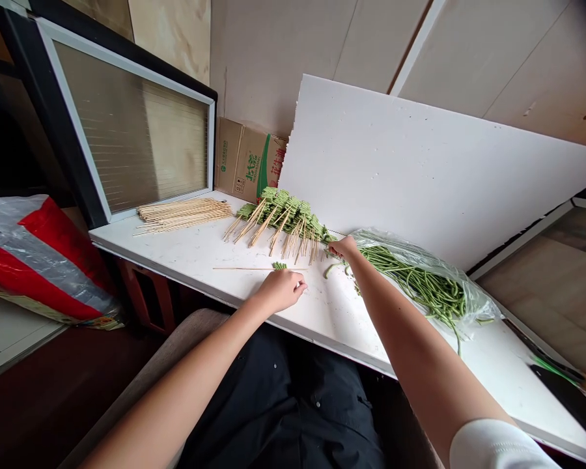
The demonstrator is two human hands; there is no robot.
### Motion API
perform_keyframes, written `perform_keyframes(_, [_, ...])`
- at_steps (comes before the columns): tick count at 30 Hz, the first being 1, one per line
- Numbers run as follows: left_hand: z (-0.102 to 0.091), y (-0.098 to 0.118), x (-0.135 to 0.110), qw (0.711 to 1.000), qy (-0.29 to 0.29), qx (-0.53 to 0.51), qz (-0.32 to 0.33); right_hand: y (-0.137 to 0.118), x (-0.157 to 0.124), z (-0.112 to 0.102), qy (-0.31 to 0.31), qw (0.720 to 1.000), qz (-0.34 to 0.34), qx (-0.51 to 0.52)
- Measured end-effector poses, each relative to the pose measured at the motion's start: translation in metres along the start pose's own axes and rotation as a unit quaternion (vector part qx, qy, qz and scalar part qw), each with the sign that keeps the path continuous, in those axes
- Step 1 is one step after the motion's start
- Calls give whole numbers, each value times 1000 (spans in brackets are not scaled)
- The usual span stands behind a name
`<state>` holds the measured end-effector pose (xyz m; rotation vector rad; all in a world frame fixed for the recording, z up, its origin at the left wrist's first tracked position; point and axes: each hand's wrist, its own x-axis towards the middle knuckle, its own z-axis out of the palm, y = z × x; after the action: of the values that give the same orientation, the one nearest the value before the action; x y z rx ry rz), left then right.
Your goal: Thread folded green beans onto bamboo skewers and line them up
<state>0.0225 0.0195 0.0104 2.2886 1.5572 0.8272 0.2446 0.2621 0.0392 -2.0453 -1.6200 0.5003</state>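
Seated person at a white table (176,251), seen from the head; the front edge slants from upper left to lower right, just beyond the dark trousers (273,397); the left hand (284,291) lies near this edge with its fingers curled, beside a thin skewer (239,268) bearing a short row of green bean pieces (279,265); whether the fingers grip the skewer cannot be told; the right hand (342,247) has its fingers bent inward at the right end of the heap of loaded skewers (290,212), and what it may hold is hidden; a strip of tabletop runs between the heap and the front edge, widest to the left of the left hand; at the rear, a white board (420,163) leans behind the work and bounds reach; to the left, bare skewers (185,213) lie in a stack before a framed panel (137,130); to the right, long beans (430,286) spill from a clear plastic bag, close by the right forearm; lettering: the cardboard box (234,156) bears green characters, apparently 北大荒, and red ones, apparently 花生油; its smaller print is too fine to read.
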Motion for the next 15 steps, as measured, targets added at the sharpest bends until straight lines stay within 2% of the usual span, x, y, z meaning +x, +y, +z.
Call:
perform_keyframes(6, [0, -1, -1, 1000, 0, -10, 0, -6, -3, 13, -54, 998, -8, -40])
perform_keyframes(11, [2, 0, -2, 1000, -4, -9, 1, -17, 1, 32, -50, 990, -6, -135])
perform_keyframes(15, [1, 1, -3, 1000, -10, 1, 3, -20, 0, 33, -43, 984, -24, -171])
